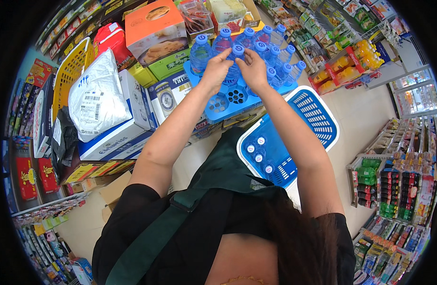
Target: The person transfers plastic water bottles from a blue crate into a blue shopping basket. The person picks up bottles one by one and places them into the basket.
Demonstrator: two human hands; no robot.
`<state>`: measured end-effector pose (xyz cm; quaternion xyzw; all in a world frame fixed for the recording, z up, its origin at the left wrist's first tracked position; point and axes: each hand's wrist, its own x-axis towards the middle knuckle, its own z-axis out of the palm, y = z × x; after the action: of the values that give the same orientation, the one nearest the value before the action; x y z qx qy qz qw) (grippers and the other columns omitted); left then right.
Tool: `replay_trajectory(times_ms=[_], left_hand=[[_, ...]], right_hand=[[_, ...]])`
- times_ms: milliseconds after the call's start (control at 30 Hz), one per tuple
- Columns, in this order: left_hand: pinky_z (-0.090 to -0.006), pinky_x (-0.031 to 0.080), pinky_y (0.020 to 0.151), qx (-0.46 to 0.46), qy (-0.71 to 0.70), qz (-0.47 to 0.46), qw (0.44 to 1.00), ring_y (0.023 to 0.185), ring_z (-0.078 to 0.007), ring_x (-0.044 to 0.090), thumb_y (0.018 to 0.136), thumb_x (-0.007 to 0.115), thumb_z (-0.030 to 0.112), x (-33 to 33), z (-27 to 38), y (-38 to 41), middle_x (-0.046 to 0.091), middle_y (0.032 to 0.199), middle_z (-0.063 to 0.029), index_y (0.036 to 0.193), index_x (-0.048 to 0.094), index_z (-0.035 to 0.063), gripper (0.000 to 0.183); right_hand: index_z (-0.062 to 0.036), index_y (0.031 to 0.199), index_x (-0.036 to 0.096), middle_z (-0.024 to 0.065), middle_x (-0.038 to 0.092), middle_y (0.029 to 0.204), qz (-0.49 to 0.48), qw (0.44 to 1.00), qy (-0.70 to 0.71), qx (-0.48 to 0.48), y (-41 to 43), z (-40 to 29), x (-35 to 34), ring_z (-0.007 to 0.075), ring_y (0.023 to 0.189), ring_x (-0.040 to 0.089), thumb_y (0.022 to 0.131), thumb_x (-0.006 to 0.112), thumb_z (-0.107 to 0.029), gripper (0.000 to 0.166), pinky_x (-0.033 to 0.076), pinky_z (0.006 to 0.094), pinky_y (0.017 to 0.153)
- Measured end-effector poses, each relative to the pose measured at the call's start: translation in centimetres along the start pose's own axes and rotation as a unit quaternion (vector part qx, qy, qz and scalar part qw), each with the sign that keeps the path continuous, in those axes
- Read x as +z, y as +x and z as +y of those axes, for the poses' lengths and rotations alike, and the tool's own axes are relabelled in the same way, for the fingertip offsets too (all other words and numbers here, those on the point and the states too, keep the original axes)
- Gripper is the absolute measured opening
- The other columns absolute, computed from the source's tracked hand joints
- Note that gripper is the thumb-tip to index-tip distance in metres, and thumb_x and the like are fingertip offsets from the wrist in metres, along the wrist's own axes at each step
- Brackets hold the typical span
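Observation:
Both of my hands meet around one clear water bottle [233, 73] with a blue cap. My left hand [217, 67] pinches it just below the cap from the left. From the other side, the fingers of my right hand [253, 67] close on its neck. The bottle is upright in a blue plastic bottle tray [222, 113], where several similar capped bottles [200, 57] stand in rows behind it and to the right. At the tray's near edge, round perforated seats [236, 96] hold no bottles. My hands hide part of the held bottle.
Below the tray, a blue basket with a white rim [333, 123] holds several bottles with white caps [258, 157]. Stacked beer cartons [111, 146], a white parcel [97, 99] and a yellow basket [67, 67] stand left. Drink shelves [393, 185] line the right.

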<state>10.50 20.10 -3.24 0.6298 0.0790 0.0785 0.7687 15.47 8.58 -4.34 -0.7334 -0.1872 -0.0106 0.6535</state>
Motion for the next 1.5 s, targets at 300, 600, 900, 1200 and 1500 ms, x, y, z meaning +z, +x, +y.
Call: replay_trajectory(times_ms=[300,600,900,1200,1500], left_hand=[[-0.0308,0.034,0.095,0.015,-0.043,0.148,0.988,0.117,-0.0240,0.041,0.083,0.041,-0.002,2.6,-3.0,-4.7,0.038,0.134,-0.0181,0.131,0.035,-0.0037,0.048],[-0.0261,0.044,0.079,-0.061,-0.023,0.107,0.992,0.098,-0.0185,0.055,0.081,0.044,-0.005,8.7,-7.8,-9.6,0.052,0.118,-0.0136,0.113,0.050,-0.0004,0.033],[-0.0267,0.046,0.075,-0.245,0.116,-0.115,0.956,0.087,-0.0156,0.055,0.083,0.048,0.003,12.2,-14.4,-11.4,0.058,0.103,-0.0079,0.109,0.055,0.0031,0.027],[-0.0333,0.043,0.087,-0.437,0.223,-0.153,0.858,0.103,-0.0244,0.050,0.083,0.046,0.005,12.0,-23.8,-11.0,0.049,0.116,-0.0138,0.130,0.036,0.0011,0.048],[-0.0335,0.041,0.083,-0.415,0.300,-0.144,0.847,0.111,-0.0269,0.046,0.076,0.045,0.005,13.6,-27.5,-10.7,0.043,0.127,-0.0189,0.131,0.034,-0.0023,0.057]], right_hand=[[0.0066,0.117,0.048,0.0202,0.054,0.117,-0.015,0.993,0.061,0.101,-7.8,1.8,-5.6,0.0246,0.109,0.053,0.081,0.059,-0.007,0.039,0.044,0.0315,0.089],[0.0026,0.111,0.053,0.0096,0.061,0.103,0.084,0.967,0.016,0.241,-14.3,6.7,-13.4,0.0129,0.087,0.057,0.085,0.054,-0.009,0.029,0.047,0.0241,0.073],[0.0006,0.101,0.061,0.0187,0.062,0.101,0.065,0.951,-0.179,0.246,-19.6,14.4,-16.3,0.0265,0.094,0.061,0.075,0.061,-0.013,0.029,0.047,0.0339,0.081],[-0.0076,0.116,0.053,0.0167,0.054,0.116,-0.088,0.926,-0.273,0.245,-24.2,18.1,-16.2,0.0332,0.106,0.052,0.073,0.060,-0.006,0.044,0.043,0.0376,0.089],[-0.0216,0.130,0.038,0.0109,0.033,0.138,-0.194,0.873,-0.366,0.256,-24.3,20.2,-15.3,0.0310,0.116,0.045,0.072,0.059,0.000,0.065,0.042,0.0386,0.093]])
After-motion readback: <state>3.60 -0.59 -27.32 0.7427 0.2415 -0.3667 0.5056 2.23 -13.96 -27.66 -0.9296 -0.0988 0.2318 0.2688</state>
